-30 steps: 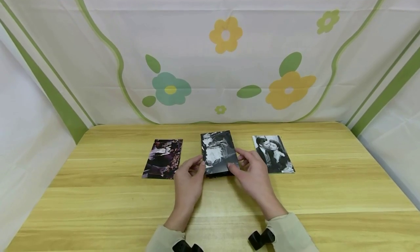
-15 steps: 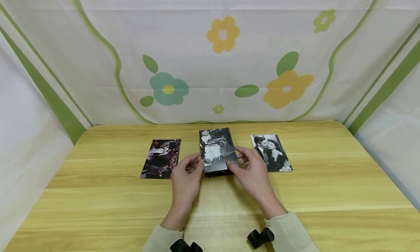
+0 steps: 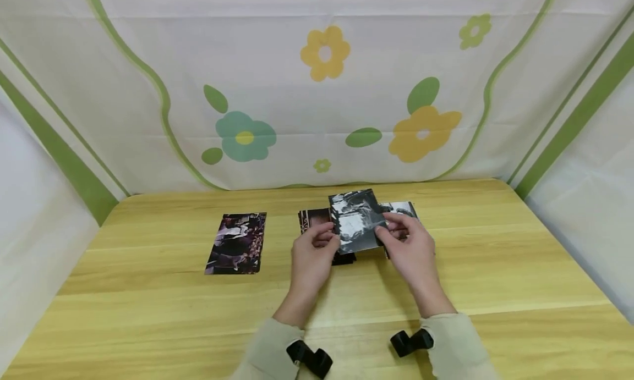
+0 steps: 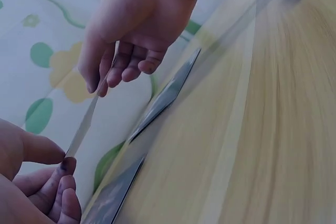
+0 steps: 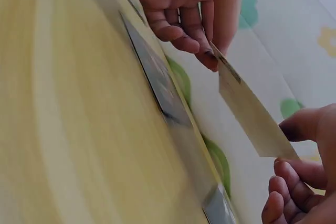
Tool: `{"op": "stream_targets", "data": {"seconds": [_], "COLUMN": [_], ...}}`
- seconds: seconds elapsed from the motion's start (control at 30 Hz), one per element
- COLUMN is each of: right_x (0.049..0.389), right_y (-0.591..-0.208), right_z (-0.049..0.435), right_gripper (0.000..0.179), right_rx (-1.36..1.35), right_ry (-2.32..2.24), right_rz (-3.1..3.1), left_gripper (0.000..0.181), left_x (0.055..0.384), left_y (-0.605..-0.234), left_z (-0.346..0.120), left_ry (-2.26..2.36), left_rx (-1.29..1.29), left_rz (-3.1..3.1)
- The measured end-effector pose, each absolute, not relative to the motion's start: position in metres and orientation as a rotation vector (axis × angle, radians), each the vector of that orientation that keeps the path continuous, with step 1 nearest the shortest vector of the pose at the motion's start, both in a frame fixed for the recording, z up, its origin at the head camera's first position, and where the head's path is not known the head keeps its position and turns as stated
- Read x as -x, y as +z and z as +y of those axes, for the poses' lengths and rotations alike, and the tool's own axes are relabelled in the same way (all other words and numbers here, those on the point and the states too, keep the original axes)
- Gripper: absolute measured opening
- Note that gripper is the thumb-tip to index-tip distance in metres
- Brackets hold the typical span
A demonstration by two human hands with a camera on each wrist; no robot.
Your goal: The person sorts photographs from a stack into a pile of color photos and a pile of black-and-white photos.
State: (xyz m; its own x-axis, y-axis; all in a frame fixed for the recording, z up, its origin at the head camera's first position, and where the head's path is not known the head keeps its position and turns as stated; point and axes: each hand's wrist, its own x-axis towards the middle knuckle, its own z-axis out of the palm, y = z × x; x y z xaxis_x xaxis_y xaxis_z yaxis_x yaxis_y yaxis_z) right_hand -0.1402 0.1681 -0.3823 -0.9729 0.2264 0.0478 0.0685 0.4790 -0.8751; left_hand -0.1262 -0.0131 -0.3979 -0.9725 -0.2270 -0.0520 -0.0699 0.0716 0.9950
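A black-and-white photo [image 3: 354,226] is held up off the table between both hands. My left hand [image 3: 312,256] pinches its left edge between thumb and fingers. At the opposite edge my right hand [image 3: 415,253] grips it, thumb on the printed face. In the right wrist view the pale back of the photo [image 5: 252,111] shows, raised above the table. Below and left of it lies a dark photo stack [image 3: 312,217], partly covered by the photo and left hand. Another black-and-white photo [image 3: 400,208] lies to the right, mostly hidden behind the right hand.
A dark purple photo [image 3: 236,243] lies flat at the left of the wooden table [image 3: 148,314]. A white cloth [image 3: 277,55] with printed flowers hangs behind the table's back edge. Black wrist devices [image 3: 309,359] sit at both sleeve cuffs.
Both hands have carried the held photo to the right, off the middle stack and toward the right-hand photo, which it now partly overlaps in view. The head view has shifted slightly.
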Motion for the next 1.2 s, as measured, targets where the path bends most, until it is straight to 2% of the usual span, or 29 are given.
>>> {"op": "stream_targets", "data": {"seconds": [0.27, 0.53, 1.03, 1.2], "right_x": [0.146, 0.147, 0.148, 0.149], "right_y": [-0.380, -0.379, -0.393, -0.402], "right_z": [0.205, 0.227, 0.236, 0.240], "right_gripper": [0.036, 0.038, 0.039, 0.040], "right_rx": [0.443, 0.587, 0.630, 0.619], "right_ry": [1.419, 1.416, 1.319, 1.236], "right_rz": [-2.497, -2.499, -2.586, -2.659], "left_gripper": [0.030, 0.030, 0.027, 0.036], "left_x": [0.139, 0.146, 0.148, 0.149], "left_y": [-0.392, -0.392, -0.401, -0.405], "left_z": [0.027, 0.048, 0.061, 0.064], "left_ry": [-2.127, -2.177, -2.049, -1.956], "left_rx": [-0.213, -0.159, -0.084, -0.020], "left_rz": [-2.273, -2.292, -2.393, -2.547]}}
